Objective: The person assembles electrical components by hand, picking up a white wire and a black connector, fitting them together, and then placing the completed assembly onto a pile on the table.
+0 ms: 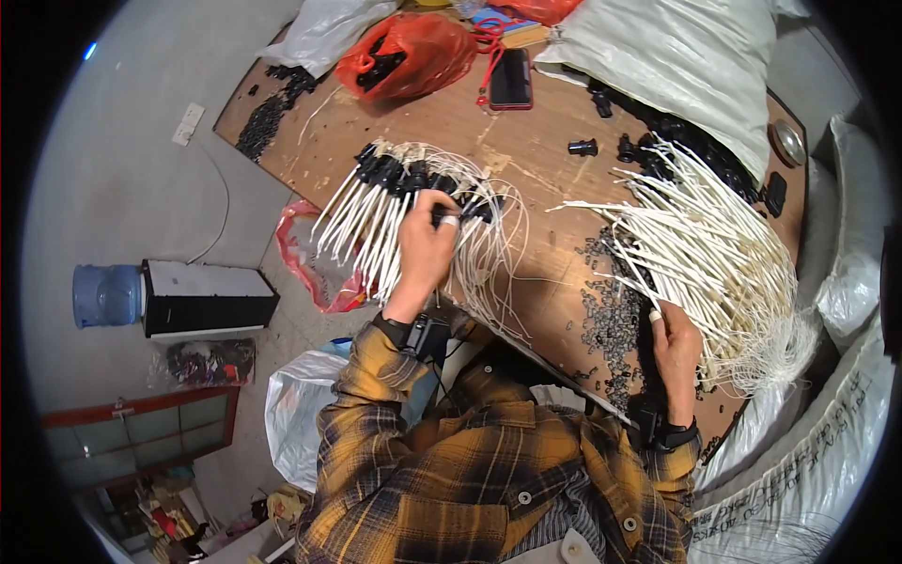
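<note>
My left hand (427, 249) is closed over a row of black lamp-holder-like sockets (385, 174), its fingers curled round a black socket that they partly hide. White sleeved cords hang from these sockets toward me, and thin white wires (489, 268) trail loosely beside the hand. At the right, my right hand (676, 352) has thumb and forefinger pinched together at the end of a white cord, by the near edge of a large bundle of white cords (705, 254). Small dark clips (606, 324) lie scattered just left of that hand. White wrapping shows on a digit of each hand.
At the back are an orange bag (404, 61), a phone (510, 79) with a red strap, and a big white sack (667, 66). Loose black sockets (583, 148) lie mid-table. A round metal tin (787, 143) sits far right. Filled sacks (827, 414) crowd the right side.
</note>
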Tool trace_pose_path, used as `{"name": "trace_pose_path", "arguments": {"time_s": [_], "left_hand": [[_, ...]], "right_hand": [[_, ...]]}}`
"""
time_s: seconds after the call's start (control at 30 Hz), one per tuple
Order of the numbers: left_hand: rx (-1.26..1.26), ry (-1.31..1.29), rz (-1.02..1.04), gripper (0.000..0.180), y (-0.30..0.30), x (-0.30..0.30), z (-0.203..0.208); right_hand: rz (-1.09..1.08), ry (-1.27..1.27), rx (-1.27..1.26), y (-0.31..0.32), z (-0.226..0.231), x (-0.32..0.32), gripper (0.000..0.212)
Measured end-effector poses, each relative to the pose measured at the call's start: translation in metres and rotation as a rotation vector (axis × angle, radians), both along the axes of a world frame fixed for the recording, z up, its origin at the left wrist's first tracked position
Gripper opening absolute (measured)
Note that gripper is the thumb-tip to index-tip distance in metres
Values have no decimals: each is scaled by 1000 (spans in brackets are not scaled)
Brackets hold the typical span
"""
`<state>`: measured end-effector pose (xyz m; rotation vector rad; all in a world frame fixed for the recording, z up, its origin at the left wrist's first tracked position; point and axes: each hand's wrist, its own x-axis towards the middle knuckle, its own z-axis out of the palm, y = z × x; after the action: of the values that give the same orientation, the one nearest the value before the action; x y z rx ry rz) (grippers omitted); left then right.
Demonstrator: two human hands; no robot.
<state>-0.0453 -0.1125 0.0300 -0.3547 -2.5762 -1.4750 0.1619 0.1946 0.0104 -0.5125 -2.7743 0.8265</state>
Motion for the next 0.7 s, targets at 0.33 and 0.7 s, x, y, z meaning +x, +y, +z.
{"name": "trace_pose_path", "arguments": {"time_s": [0.33,0.7], "left_hand": [[-606,48,270,28,-73,-4,-19],[-127,174,-333,29,-8,34,-6]], "right_hand": [[51,37,11,-14,-4,-9,19],[85,48,-333,-21,2,-9,22]]}}
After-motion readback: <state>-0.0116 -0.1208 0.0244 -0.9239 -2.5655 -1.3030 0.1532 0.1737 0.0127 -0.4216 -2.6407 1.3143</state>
